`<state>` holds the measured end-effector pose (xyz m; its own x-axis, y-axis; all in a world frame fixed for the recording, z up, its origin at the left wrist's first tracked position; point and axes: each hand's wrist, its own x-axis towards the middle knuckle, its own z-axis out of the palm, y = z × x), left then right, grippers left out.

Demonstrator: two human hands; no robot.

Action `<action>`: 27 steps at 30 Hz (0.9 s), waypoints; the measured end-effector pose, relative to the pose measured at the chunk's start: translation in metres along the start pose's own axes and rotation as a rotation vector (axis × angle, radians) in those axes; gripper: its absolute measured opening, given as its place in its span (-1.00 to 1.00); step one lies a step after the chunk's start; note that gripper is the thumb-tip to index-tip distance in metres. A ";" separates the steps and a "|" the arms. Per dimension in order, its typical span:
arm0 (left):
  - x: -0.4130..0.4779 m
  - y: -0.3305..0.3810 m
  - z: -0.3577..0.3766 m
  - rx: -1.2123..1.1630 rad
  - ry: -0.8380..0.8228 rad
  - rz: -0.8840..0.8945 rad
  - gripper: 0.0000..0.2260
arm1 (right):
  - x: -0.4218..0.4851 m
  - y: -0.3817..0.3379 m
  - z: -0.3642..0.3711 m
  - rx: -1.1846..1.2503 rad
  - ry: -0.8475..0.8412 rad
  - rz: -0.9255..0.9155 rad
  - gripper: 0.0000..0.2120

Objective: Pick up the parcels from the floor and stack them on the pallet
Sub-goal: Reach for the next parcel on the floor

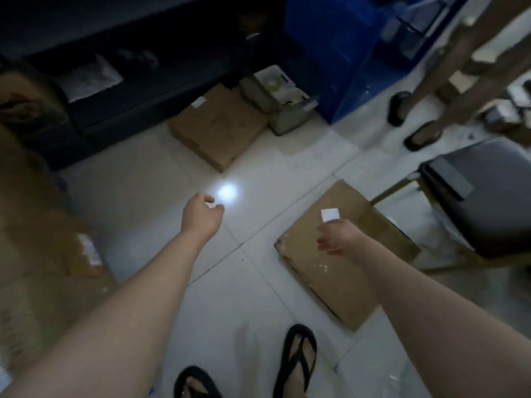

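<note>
The right hand [340, 238] hangs just above the flat brown cardboard parcel [344, 254] that lies on the pale tiled floor [138, 196], near and to the right. Its grip is loosely spread, with the fingers curled a little, and it holds nothing. I cannot tell if it touches the cardboard. A small white label [330, 214] sits on the parcel just past the fingers.

The left hand [202, 215] reaches out over bare floor, well apart from any parcel. Its grip is curled in, thumb close to the fingers, and it looks empty. A bright spot of light shines on the floor just beyond it.

A second brown cardboard box [218, 127] lies farther away, in the middle, beside a grey-green open box [275, 101]. I cannot tell which thing here is the pallet.

So the step in hand looks like reaching for the near parcel. Next, both hands need to go down to its edges, one on each side, and get under it, because it is wide and flat.
</note>
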<state>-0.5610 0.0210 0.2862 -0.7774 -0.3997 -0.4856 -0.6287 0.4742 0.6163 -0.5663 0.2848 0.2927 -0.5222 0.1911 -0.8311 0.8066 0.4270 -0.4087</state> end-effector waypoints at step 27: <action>0.195 -0.116 0.444 0.144 -0.478 -0.143 -0.47 | 0.333 0.415 -0.019 0.957 0.442 0.460 -0.14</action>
<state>-0.6473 0.2364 -0.1555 -0.5825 -0.0815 -0.8087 -0.6992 0.5577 0.4474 -0.4109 0.5424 -0.1461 -0.0230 0.5291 -0.8483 0.7273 -0.5733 -0.3773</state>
